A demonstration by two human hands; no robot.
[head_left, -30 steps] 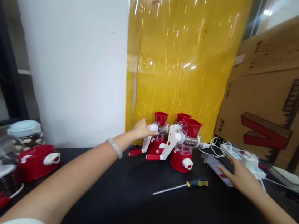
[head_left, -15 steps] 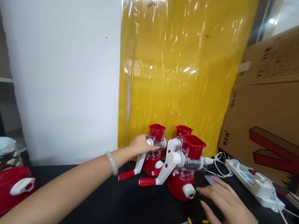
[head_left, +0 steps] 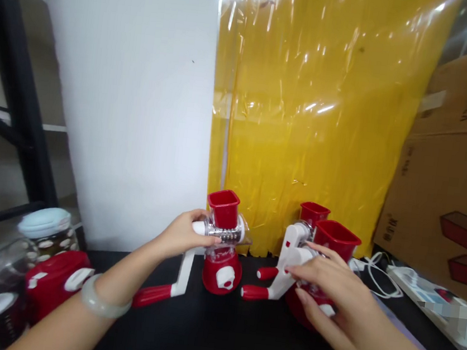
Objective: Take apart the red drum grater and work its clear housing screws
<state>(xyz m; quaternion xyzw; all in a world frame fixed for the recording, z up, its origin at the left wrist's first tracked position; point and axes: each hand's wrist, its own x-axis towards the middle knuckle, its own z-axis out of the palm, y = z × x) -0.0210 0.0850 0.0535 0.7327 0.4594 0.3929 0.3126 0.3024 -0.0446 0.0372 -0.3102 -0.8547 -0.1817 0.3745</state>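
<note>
The left hand (head_left: 184, 236) is wrapped round the drum end of a red-and-white plastic rotary grater with a square hopper (head_left: 225, 235) — thumb across the front, fingers behind; this grater stands upright on the black tabletop (head_left: 198, 334), before a glossy yellow plastic curtain (head_left: 318, 134), its red-handled crank pointing left. The right hand (head_left: 340, 305), half open with fingers curved, is at a second, matching red-and-white grater (head_left: 337, 240); whether it grips this one I cannot tell — the hand hides much of it; a third, similar red-hoppered grater (head_left: 314, 211) stands just behind.
</note>
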